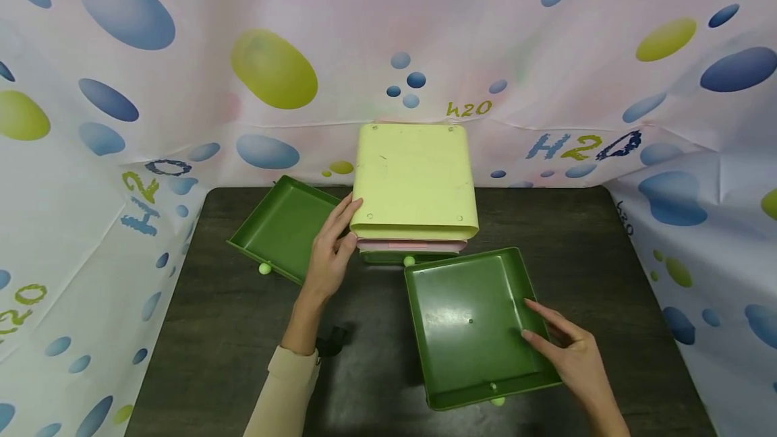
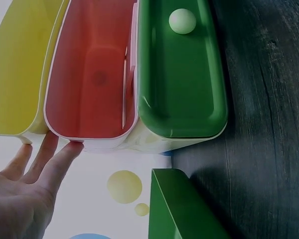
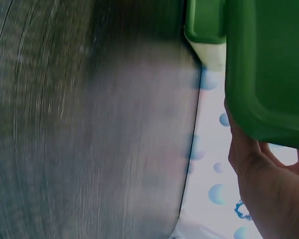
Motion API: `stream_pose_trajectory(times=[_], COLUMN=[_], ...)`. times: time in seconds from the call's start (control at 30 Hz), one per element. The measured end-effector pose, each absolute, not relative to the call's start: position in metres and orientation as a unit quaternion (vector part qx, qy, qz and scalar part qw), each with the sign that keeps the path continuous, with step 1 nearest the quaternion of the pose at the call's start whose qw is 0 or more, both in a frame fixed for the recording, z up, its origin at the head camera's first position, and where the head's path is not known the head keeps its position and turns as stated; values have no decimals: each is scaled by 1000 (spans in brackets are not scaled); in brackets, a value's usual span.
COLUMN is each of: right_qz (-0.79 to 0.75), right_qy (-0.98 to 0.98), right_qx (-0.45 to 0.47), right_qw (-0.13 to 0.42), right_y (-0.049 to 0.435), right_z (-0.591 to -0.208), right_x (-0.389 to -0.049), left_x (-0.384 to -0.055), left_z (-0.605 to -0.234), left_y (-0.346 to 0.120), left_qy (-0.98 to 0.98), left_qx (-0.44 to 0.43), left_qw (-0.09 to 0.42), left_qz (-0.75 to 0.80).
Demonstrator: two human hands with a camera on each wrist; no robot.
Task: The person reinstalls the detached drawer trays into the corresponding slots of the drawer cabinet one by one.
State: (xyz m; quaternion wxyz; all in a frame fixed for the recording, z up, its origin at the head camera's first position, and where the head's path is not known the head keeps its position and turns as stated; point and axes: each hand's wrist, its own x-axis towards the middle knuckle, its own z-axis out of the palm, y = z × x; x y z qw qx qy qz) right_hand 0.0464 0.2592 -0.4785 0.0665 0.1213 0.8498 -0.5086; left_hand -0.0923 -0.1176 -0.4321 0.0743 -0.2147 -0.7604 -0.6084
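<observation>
Left drawer: we see a green drawer (image 1: 276, 228) on the table (image 1: 212, 349), hollow side up and turned at an angle, with a pale knob (image 1: 265, 268) on its near side.
Left hand: our left hand (image 1: 328, 255), out of a cream sleeve (image 1: 282, 396), touches the side of the cabinet (image 1: 415, 181); its fingers are fairly straight and spread, the tips resting near where the upper two compartments meet.
Cabinet: it stands before the backdrop (image 1: 200, 79), its yellow top compartment (image 2: 15, 64) and the red-lined one (image 2: 94, 69) below both open at the front (we look right into them from the left wrist).
Bottom slot: another green drawer, the bottom drawer (image 2: 182, 79), sits here with its round knob (image 2: 182, 21) facing out.
Right drawer: the drawer we hold (image 1: 461, 336) is raised above the table, in front of the cabinet and to its right, hollow side up.
Right hand: our right hand (image 1: 573, 353) grips that drawer's right wall, thumb and forefinger apart at the rim; how the other fingers lie, we cannot tell.
</observation>
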Motion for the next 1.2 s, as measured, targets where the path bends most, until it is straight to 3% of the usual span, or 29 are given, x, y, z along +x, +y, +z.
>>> stream_pose_trajectory(times=[0.33,0.73,1.2], right_qz=[-535,-547,-586], right_qy=[840,831,793], right_qx=[96,97,159], right_qw=[7,28,42], right_y=[237,221,191], right_z=[-485,-490,-488], right_x=[49,51,47], left_x=[-93,-92,-92], left_z=[-432,-433,-433], left_y=[-118,-117,-117], left_qy=[-751,-755,-756], left_qx=[-225,-222,-220], left_qw=[79,79,77], left_qz=[-616,-612,-612])
